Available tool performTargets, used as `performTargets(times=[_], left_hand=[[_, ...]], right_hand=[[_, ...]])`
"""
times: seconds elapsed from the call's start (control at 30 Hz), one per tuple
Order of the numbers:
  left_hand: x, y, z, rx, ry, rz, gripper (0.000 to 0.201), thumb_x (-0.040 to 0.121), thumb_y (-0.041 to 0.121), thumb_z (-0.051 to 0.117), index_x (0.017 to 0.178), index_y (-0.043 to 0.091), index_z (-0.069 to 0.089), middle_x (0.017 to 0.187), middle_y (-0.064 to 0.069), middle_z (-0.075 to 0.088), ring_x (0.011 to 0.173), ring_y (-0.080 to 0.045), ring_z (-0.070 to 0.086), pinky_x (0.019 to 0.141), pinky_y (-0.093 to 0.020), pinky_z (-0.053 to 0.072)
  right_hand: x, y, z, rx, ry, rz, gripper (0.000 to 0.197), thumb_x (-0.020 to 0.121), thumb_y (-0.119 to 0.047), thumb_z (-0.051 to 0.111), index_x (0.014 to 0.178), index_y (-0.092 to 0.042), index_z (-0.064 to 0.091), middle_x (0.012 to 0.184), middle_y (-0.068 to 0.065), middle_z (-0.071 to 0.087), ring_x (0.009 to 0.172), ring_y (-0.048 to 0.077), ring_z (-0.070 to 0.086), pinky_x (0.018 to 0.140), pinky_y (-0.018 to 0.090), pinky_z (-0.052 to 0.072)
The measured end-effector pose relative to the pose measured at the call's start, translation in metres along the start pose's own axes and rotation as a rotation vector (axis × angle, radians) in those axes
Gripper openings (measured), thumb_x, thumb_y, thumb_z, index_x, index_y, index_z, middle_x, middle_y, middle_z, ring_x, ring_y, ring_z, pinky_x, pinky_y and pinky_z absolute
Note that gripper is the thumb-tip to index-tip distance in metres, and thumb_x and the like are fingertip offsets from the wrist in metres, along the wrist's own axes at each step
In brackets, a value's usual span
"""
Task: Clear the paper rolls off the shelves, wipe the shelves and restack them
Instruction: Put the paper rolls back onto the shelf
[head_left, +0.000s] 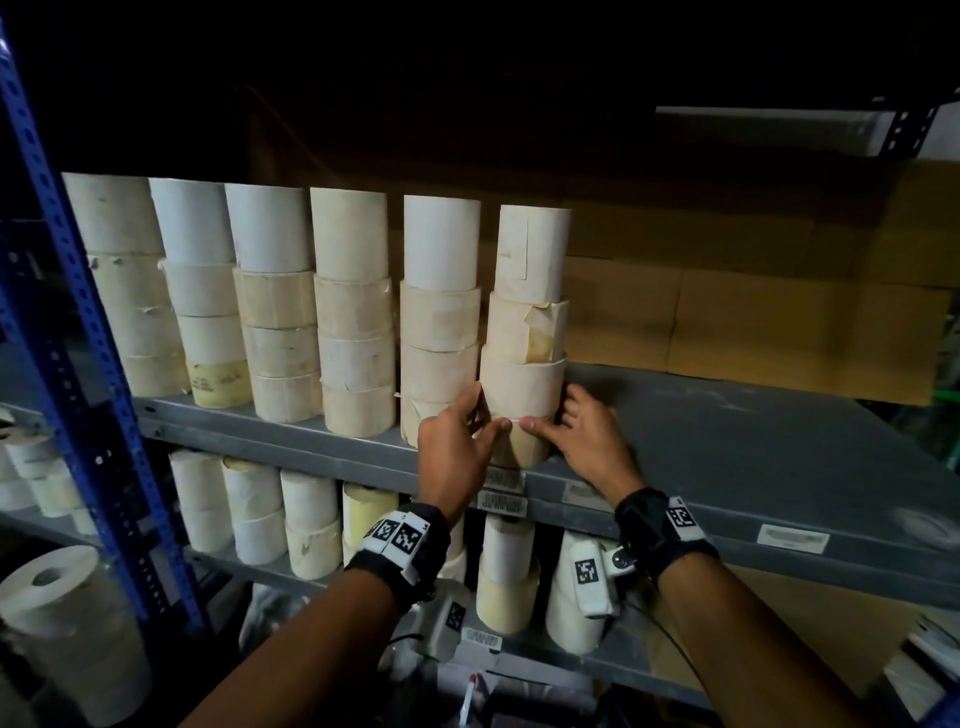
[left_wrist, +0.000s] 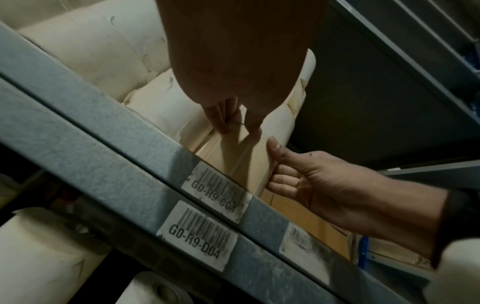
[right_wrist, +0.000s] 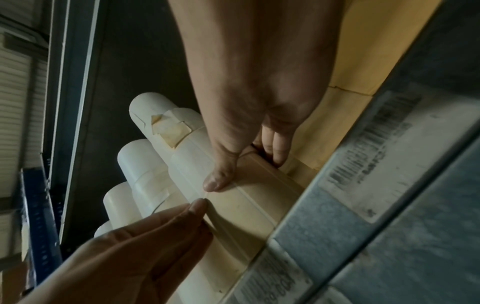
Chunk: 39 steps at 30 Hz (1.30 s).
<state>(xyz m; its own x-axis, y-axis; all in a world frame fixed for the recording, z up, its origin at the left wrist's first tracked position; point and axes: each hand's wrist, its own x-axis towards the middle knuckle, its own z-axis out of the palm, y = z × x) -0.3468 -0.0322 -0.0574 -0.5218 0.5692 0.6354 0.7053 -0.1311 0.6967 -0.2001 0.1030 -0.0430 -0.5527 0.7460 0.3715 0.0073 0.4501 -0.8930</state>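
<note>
The rightmost stack (head_left: 524, 332) on the shelf (head_left: 727, 415) is clasped low down by the left hand (head_left: 457, 452) and right hand (head_left: 587, 441). If jolted, upper rolls could be toppled, being loosely stacked.

Head view looks down on the shelf (head_left: 675, 415); both close, perhaps tilted wrist views share its front edge.

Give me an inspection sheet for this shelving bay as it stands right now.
Surface: grey metal shelf, dusty, bare to the right of the stacks.
Job's things: six stacks of paper rolls on it; more rolls on the lower shelf.
Clutter: barcode labels on the shelf edge.
Grips: left hand and right hand clasp the bottom of the rightmost stack.
Cables: nothing seen.
Surroundings: blue upright; cardboard boxes behind.
</note>
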Motion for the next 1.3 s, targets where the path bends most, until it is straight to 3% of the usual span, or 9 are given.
performTargets(times=[0.17,0.3,0.5,0.73,0.8,0.93,1.03,1.17,1.3], left_hand=[[-0.006,-0.019,-0.002,-0.052,-0.046,-0.019,0.045,0.088,0.04,0.079,0.131,0.037,0.065,0.106,0.014,0.078,0.101,-0.005,0.073,0.093,-0.039,0.061],[-0.018,-0.026,-0.006,0.094,-0.144,0.013,0.049,0.086,0.034,0.084,0.131,0.032,0.066,0.11,0.014,0.077,0.103,-0.001,0.07,0.093,-0.026,0.057],[-0.02,-0.013,-0.002,0.276,-0.136,-0.021,0.038,0.085,0.029,0.084,0.119,0.025,0.068,0.104,0.001,0.079,0.095,-0.023,0.072,0.077,-0.026,0.049],[-0.03,-0.004,-0.023,0.264,-0.269,-0.002,0.033,0.084,0.027,0.085,0.111,0.026,0.067,0.098,0.006,0.075,0.091,-0.016,0.071,0.08,-0.031,0.057],[-0.047,-0.005,-0.034,0.276,-0.276,0.013,0.043,0.088,0.027,0.082,0.129,0.024,0.067,0.114,0.0,0.077,0.103,-0.019,0.072,0.09,-0.035,0.059],[-0.113,-0.02,-0.06,0.423,-0.355,-0.033,0.049,0.091,0.036,0.077,0.137,0.023,0.063,0.124,-0.004,0.073,0.111,-0.026,0.069,0.089,-0.042,0.058],[-0.193,-0.041,-0.085,0.511,-0.48,-0.236,0.049,0.091,0.052,0.066,0.134,0.031,0.064,0.13,0.001,0.068,0.113,-0.028,0.067,0.089,-0.042,0.057],[-0.335,-0.071,-0.131,0.597,-0.64,-0.613,0.063,0.084,0.071,0.034,0.131,0.038,0.061,0.127,0.006,0.066,0.115,-0.025,0.066,0.09,-0.043,0.056],[-0.464,-0.067,-0.187,0.639,-0.671,-1.0,0.057,0.091,0.056,0.057,0.145,0.038,0.051,0.136,0.001,0.063,0.121,-0.029,0.064,0.095,-0.041,0.054]], right_hand=[[-0.002,0.007,-0.008,-0.183,-0.109,0.064,0.106,0.051,-0.058,0.098,0.138,-0.021,0.05,0.138,-0.002,0.065,0.122,0.011,0.065,0.106,0.042,0.055],[-0.003,0.018,-0.001,-0.387,-0.112,0.113,0.115,0.032,-0.084,0.088,0.125,-0.028,0.05,0.13,-0.004,0.067,0.115,0.014,0.066,0.097,0.045,0.059],[-0.003,0.021,0.007,-0.402,-0.09,0.144,0.108,0.035,-0.081,0.09,0.123,-0.026,0.056,0.127,-0.004,0.069,0.115,0.016,0.067,0.097,0.046,0.058],[-0.03,-0.014,-0.001,-0.576,-0.114,0.161,0.083,0.062,-0.045,0.096,0.127,-0.016,0.054,0.132,0.012,0.066,0.115,0.026,0.066,0.1,0.044,0.056],[-0.056,-0.017,-0.001,-0.658,-0.059,0.093,0.071,0.078,-0.028,0.091,0.138,-0.015,0.056,0.135,0.01,0.066,0.12,0.027,0.065,0.102,0.043,0.054],[-0.136,0.005,0.023,-0.757,0.084,-0.241,0.045,0.083,-0.026,0.083,0.124,-0.023,0.063,0.123,0.0,0.067,0.115,0.026,0.061,0.097,0.043,0.054],[-0.198,0.052,0.062,-0.694,-0.056,-0.21,0.043,0.08,-0.022,0.083,0.118,-0.026,0.062,0.116,-0.003,0.063,0.109,0.027,0.06,0.09,0.043,0.055],[-0.291,0.123,0.132,-0.648,-0.532,0.087,0.047,0.08,-0.029,0.083,0.119,-0.031,0.056,0.121,-0.003,0.06,0.114,0.025,0.062,0.088,0.047,0.057],[-0.374,0.145,0.196,-0.665,-0.919,0.19,0.042,0.089,-0.033,0.079,0.124,-0.03,0.056,0.136,-0.001,0.055,0.126,0.022,0.056,0.097,0.037,0.051]])
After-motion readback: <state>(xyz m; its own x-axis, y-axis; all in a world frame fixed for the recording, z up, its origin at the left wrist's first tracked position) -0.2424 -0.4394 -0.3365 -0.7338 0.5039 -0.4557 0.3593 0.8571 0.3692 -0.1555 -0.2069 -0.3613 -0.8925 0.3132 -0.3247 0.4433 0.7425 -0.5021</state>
